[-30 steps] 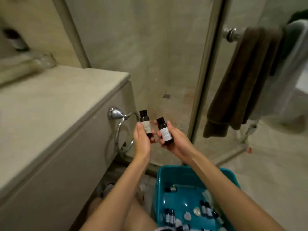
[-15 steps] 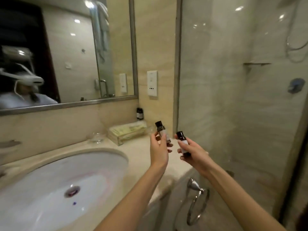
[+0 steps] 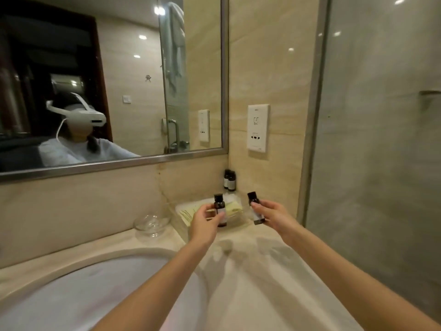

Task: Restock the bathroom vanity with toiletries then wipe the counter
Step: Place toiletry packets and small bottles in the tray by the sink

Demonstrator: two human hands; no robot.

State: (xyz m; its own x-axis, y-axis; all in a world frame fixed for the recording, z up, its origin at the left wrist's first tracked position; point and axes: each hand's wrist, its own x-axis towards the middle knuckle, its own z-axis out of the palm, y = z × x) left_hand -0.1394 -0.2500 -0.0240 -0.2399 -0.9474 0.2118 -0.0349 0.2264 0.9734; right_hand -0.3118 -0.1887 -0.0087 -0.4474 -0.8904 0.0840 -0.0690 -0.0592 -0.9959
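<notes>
The left hand (image 3: 204,226) has its fingers and thumb curled round the lower body of a small dark bottle (image 3: 220,207) with a black cap and a pale label, holding it upright. The right hand (image 3: 273,216) pinches a second bottle (image 3: 256,210) of the same kind between thumb and fingertips, its cap leaning a little to the left. Both bottles are in the air, apart from each other, above the far right end of the counter (image 3: 262,271).

Half a second ago the hands were nearer, over the counter's front edge, with the towel ring below them in view. Now both arms reach farther in. The left bottle hangs in front of the clear tray (image 3: 179,211) of pale yellow packets, and the right one just to the tray's right. The ring has dropped out of the picture. A second ago the same two bottles were held low over a blue tub on the floor.

In the far corner, behind the tray, two matching bottles (image 3: 230,180) stand upright against the wall, touching each other, where they stood before. A clear glass dish (image 3: 151,224) sits on the counter left of the tray, and the white sink (image 3: 83,290) fills the near left. Above runs the framed mirror (image 3: 119,80), which now shows more of the person's reflection. On the right wall there is a white socket plate (image 3: 258,127), with the shower glass (image 3: 381,139) beyond.
</notes>
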